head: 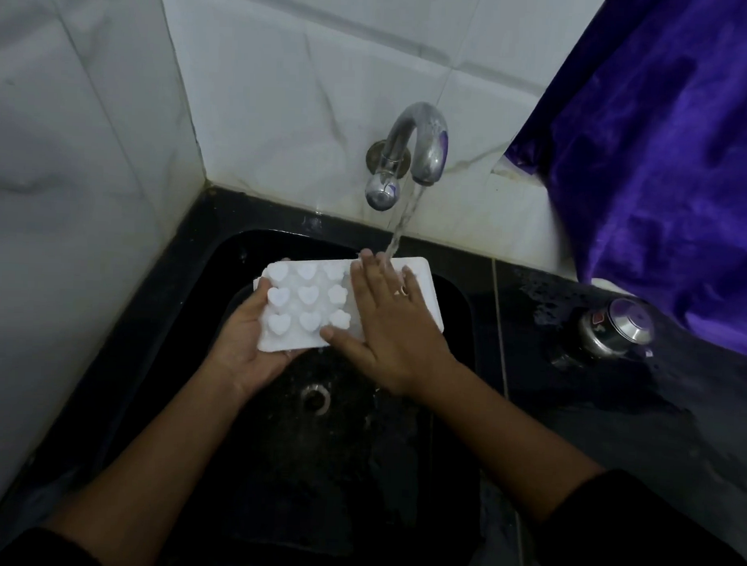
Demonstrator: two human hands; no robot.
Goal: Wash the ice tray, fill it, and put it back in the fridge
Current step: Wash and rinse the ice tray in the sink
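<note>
A white ice tray with heart and flower shaped moulds is held over the black sink, its bumpy underside facing up. My left hand grips its near left end from below, thumb on the edge. My right hand lies flat on the tray's right half, fingers straight, a ring on one finger. Water runs from the metal tap onto my right fingertips and the tray's far edge.
White tiled walls stand to the left and behind. A purple cloth hangs at the right over the wet black counter, where a round metal lid or container lies. The sink drain shows below the tray.
</note>
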